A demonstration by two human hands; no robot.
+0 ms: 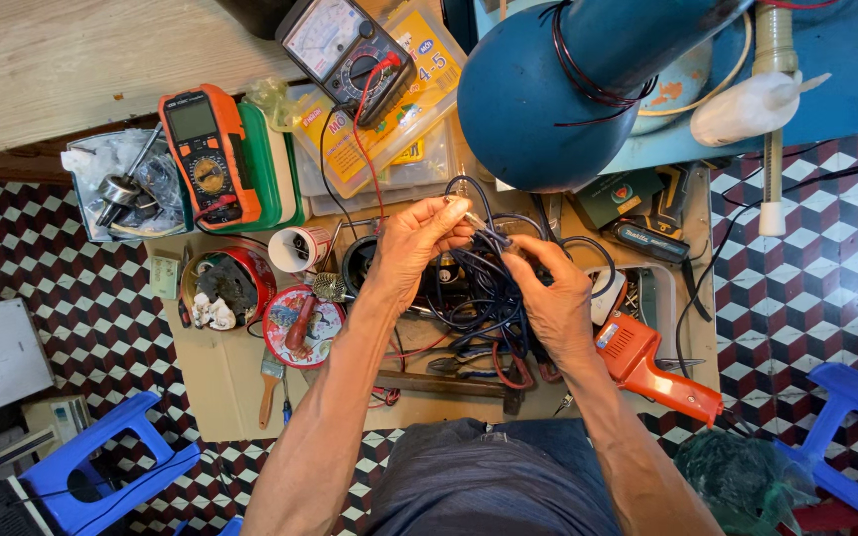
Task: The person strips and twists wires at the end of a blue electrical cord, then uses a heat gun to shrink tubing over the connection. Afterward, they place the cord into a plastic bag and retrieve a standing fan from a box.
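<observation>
A digital multimeter (207,149) lies far left, an analogue meter (345,50) behind it, a soldering gun (652,365) near right.

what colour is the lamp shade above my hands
The round metal lamp shade is dark blue, seen clearly in the head view.

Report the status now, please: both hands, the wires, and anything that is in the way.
Left hand and right hand both pinch a small part in the dark wire bundle. Bundle raised over the cluttered board. Blue lamp shade hangs close above.
</observation>
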